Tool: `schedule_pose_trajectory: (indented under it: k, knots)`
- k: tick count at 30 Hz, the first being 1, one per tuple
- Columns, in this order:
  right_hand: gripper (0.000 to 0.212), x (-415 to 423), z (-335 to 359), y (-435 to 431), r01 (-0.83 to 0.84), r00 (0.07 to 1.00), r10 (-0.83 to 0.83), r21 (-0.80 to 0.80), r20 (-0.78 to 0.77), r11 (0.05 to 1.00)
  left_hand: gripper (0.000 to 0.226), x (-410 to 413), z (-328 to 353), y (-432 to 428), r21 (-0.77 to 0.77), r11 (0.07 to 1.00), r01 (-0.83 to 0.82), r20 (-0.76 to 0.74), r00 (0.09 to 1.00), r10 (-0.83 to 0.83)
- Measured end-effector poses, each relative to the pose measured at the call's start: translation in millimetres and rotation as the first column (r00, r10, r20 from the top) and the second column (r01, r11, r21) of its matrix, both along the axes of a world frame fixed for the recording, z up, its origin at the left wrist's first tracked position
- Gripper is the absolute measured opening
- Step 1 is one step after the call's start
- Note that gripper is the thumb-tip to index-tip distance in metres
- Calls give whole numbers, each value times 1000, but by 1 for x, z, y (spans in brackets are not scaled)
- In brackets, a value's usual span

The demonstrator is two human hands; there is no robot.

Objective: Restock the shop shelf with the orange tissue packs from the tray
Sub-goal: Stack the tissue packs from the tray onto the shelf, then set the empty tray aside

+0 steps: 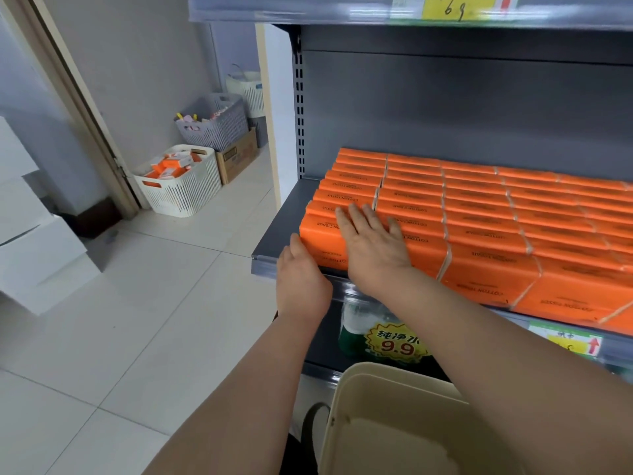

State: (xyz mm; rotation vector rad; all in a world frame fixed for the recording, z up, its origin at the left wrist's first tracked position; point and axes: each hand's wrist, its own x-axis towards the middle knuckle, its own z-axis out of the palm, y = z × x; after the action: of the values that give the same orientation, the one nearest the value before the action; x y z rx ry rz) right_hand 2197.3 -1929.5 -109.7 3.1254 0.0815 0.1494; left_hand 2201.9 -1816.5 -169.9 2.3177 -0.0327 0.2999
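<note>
The right hand (373, 245) lies flat, palm down, on top of the orange tissue packs (496, 217). Its fingers are straight and slightly spread across the two front-left packs, grasping nothing. The left hand (301, 279) is set against the front-left corner of the nearest pack (322, 241), with the thumb upright against the pack's left end. Its fingers are hidden behind the back of the hand, so I cannot tell whether they are curled or flat.

Both forearms reach forward and up from the lower edge of the view. The right one crosses in from the right, above the beige tray (346, 399) that sits low in front of the person.

The packs stand in tight rows filling the grey shelf (277, 231), apart from a bare strip at its left end. Each reads "COTTON TISSUE", upside down from this side. On the shelf below, a yellow burst sticker (397, 342) shows "纯净水 9.9". A yellow label (455, 8) on the upper shelf edge carries a handwritten "69".
</note>
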Motion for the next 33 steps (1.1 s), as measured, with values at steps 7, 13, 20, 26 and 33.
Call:
schedule_pose_trajectory:
  k: [7,13,20,26,33]
  knots:
    - [58,-41,-23,-28,-148,920,121,44,373,988,54,-23,14,1,-229,973,26,318,947,50]
    - [60,-130,-80,-62,-128,952,107,55,286,990,39,-80,-22,-6,-48,978,201,333,927,-174]
    - [70,-205,-137,-110,204,949,-183,57,-258,977,59,-123,-102,-30,320,776,543,-546,775,-318]
    - [45,-259,-182,-141,494,782,-448,-7,-434,870,79,-149,-127,-51,490,685,539,-678,730,-89]
    - [51,-296,-213,-144,697,650,-576,86,-495,712,83,-156,-150,-69,465,809,360,-647,761,33]
